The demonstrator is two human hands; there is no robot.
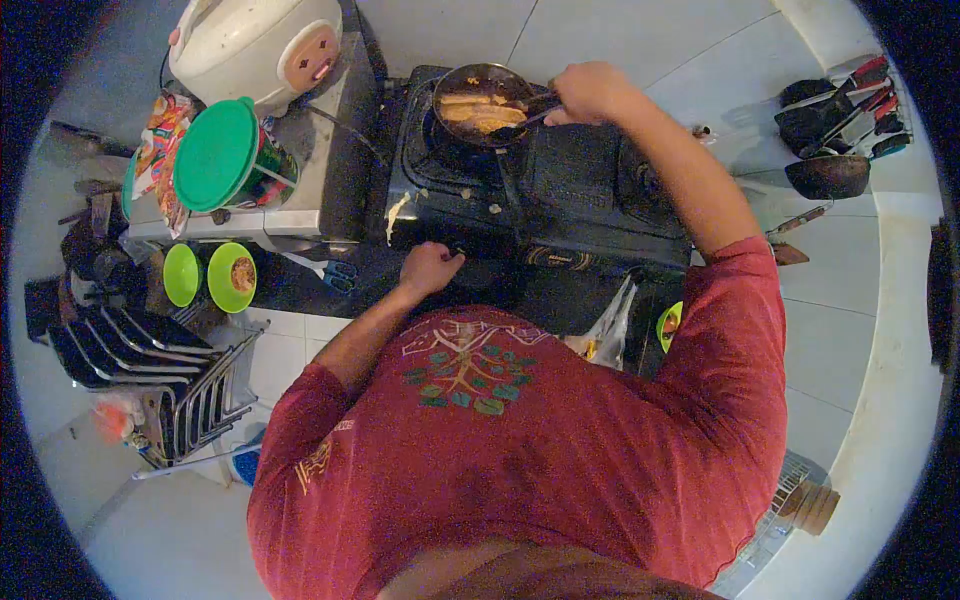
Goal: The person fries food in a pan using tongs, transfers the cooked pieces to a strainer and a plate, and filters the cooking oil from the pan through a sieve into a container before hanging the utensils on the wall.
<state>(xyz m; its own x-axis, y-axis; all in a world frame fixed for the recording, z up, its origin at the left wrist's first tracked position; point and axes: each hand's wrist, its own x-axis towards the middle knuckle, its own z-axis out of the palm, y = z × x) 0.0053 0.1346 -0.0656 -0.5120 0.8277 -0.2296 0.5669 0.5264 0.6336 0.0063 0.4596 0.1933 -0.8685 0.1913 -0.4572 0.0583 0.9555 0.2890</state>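
My right hand (588, 92) is closed around the handle of a dark spatula (537, 117) at the right side of the frying pan. The spatula's head reaches into the frying pan (487, 68), among long golden-brown pieces of food (480, 110). Under this hand the pan's handle is partly hidden. The pan sits over the left burner of a black gas stove (575, 175). Down at the stove's front edge, my left hand (430, 270) has its fingers curled in, close to the control panel. Whatever those fingers grip is hidden.
Left of the stove, a rice cooker (235, 50) and a green-lidded tub (215, 155) stand on a metal-fronted unit. Below are two green bowls (182, 275), scissors (340, 275) and a dish rack (215, 390). Utensils (835, 110) hang at right. A plastic bag (612, 325) lies near my body.
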